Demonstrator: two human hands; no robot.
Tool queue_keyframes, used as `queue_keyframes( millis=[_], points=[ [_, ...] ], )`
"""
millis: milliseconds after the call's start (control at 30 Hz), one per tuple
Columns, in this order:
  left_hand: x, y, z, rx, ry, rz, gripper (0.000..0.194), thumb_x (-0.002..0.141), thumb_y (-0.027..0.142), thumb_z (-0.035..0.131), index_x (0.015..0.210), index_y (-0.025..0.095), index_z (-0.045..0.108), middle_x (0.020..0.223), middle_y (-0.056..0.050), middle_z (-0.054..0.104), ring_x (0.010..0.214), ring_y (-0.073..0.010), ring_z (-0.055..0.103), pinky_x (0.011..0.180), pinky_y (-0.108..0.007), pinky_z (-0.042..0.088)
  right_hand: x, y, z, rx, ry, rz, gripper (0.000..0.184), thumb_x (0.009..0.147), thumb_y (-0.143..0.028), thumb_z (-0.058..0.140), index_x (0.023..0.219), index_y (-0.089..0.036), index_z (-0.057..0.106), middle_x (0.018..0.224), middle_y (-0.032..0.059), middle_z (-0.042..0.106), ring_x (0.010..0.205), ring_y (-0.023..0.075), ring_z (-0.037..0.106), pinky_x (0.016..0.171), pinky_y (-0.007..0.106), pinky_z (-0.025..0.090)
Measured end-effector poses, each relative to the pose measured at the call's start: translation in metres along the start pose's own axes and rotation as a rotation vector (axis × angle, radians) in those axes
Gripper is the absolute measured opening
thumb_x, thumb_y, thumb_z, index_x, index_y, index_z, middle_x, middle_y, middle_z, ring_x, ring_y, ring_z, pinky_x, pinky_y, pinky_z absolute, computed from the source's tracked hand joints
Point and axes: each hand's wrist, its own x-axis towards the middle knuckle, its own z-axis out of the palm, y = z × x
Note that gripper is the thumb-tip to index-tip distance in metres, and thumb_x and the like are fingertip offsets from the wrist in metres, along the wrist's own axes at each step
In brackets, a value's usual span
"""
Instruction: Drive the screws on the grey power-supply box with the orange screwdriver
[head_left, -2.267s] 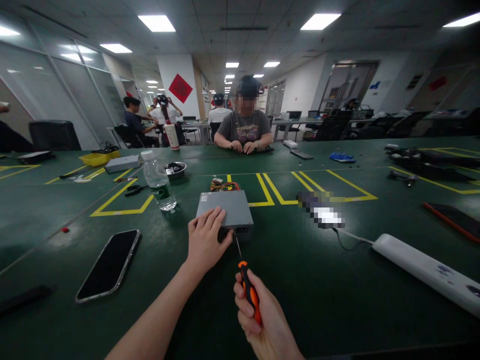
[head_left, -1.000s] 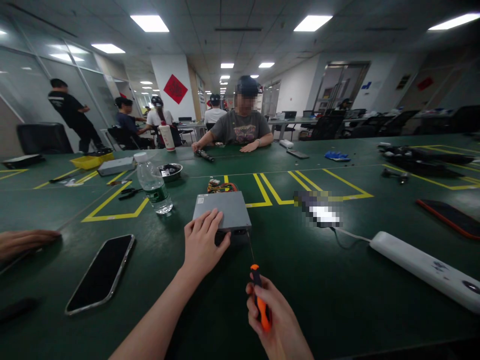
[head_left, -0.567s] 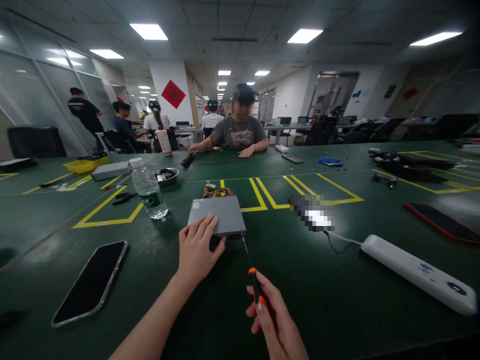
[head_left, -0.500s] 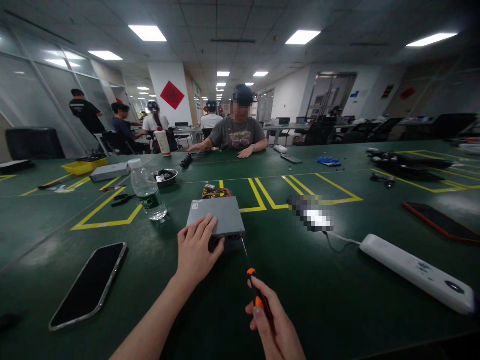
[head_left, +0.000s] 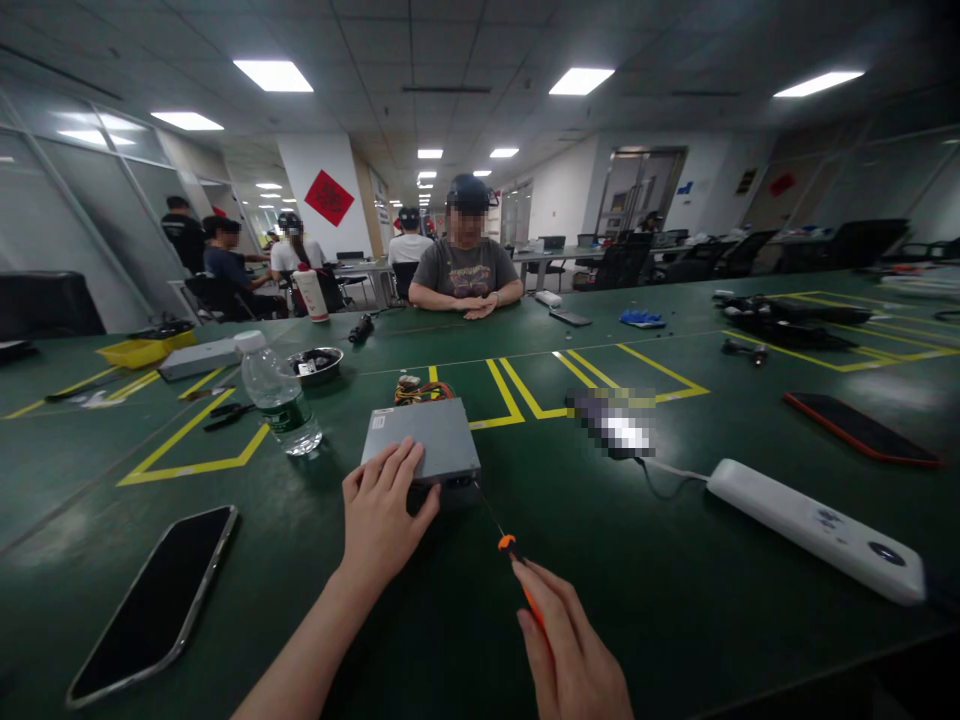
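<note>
A grey metal computer power supply point(head_left: 442, 428) lies flat on the green table, its bundle of coloured wires point(head_left: 424, 392) at the far side. My left hand point(head_left: 384, 505) grips its near left part, fingers spread over the top and thumb against the front edge. In my right hand point(head_left: 577, 645) is a screwdriver point(head_left: 508, 544) with an orange and black handle, the fingers closed around it. Its thin shaft slants up to the left, and the tip meets the front face near the right corner. Whatever the tip touches is too small to make out.
Left of the power supply stands a water bottle point(head_left: 281, 400), with a phone point(head_left: 157, 600) nearer me. A metal bowl point(head_left: 319, 372) of small parts lies behind the bottle. To the right are a white power strip point(head_left: 817, 530) and a red-edged phone point(head_left: 862, 428). A person point(head_left: 465, 265) sits opposite.
My right hand has turned and shifted right, so the screwdriver slants more. My left hand stays on the power supply. The person opposite has brought both hands together. The view has shifted slightly.
</note>
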Motion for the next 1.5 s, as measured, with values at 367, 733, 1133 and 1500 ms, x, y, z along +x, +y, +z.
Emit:
queue_keyframes(
  millis=[367, 733, 1133, 1500],
  points=[
    [-0.001, 0.0, 0.0, -0.004, 0.002, -0.005, 0.043, 0.082, 0.037, 0.049, 0.123, 0.024, 0.05, 0.13, -0.007, 0.053, 0.118, -0.0281, 0.047, 0.09, -0.045, 0.031, -0.001, -0.015, 0.003, 0.025, -0.025, -0.21, 0.034, 0.09, -0.012, 0.039, 0.119, -0.018, 0.056, 0.123, 0.0163, 0.055, 0.104, 0.0245, 0.06, 0.08, 0.029, 0.054],
    [0.0, 0.002, -0.001, 0.005, -0.006, -0.006, 0.043, 0.082, 0.036, 0.05, 0.123, 0.023, 0.05, 0.13, -0.007, 0.053, 0.118, -0.0275, 0.047, 0.091, -0.044, 0.031, -0.003, -0.014, 0.005, 0.256, -0.093, -0.09, 0.041, 0.088, -0.009, 0.036, 0.128, -0.014, 0.045, 0.138, 0.0158, 0.04, 0.116, 0.0224, 0.052, 0.083, 0.024, 0.052],
    [0.0, 0.001, -0.002, 0.009, 0.001, 0.004, 0.043, 0.082, 0.036, 0.049, 0.123, 0.023, 0.05, 0.13, -0.007, 0.053, 0.117, -0.0275, 0.048, 0.089, -0.044, 0.032, 0.012, -0.005, -0.01, 0.174, -0.034, -0.319, 0.037, 0.082, -0.012, 0.057, 0.117, -0.022, 0.058, 0.119, 0.0132, 0.059, 0.09, 0.0198, 0.066, 0.073, 0.025, 0.056],
    [0.0, 0.0, 0.001, 0.003, 0.008, 0.009, 0.044, 0.082, 0.035, 0.05, 0.124, 0.023, 0.049, 0.13, -0.008, 0.053, 0.117, -0.028, 0.047, 0.09, -0.044, 0.032, -0.009, 0.005, 0.003, 0.226, 0.061, -0.192, 0.048, 0.08, -0.015, 0.061, 0.124, -0.019, 0.042, 0.117, 0.0141, 0.06, 0.102, 0.024, 0.062, 0.078, 0.029, 0.056]
  ],
)
